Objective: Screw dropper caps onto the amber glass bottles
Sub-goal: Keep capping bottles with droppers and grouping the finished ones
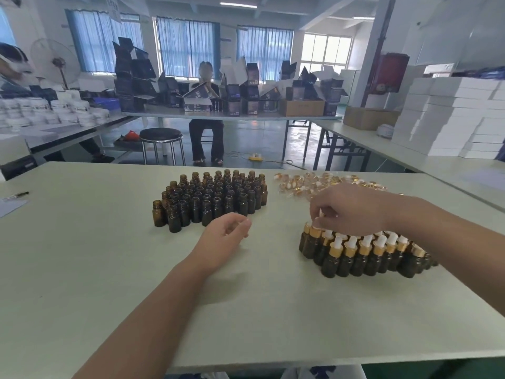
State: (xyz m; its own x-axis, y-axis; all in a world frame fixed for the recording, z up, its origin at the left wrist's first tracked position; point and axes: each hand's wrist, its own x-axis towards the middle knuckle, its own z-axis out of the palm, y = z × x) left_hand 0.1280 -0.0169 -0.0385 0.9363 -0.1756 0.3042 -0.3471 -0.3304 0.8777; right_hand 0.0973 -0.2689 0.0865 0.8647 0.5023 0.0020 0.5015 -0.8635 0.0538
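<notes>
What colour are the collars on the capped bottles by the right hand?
Gold collars with white bulbs, seen in the head view.

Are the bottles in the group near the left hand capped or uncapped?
Uncapped: the left group of bottles shows bare open necks, no gold caps.

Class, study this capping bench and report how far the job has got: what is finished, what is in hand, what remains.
Done: a group of capped bottles stands on the right of the table. In hand: the right hand pinches the cap of the corner bottle at that group's far left; the left hand is empty. Left: a large group of open bottles, with loose dropper caps behind the right hand.
</notes>
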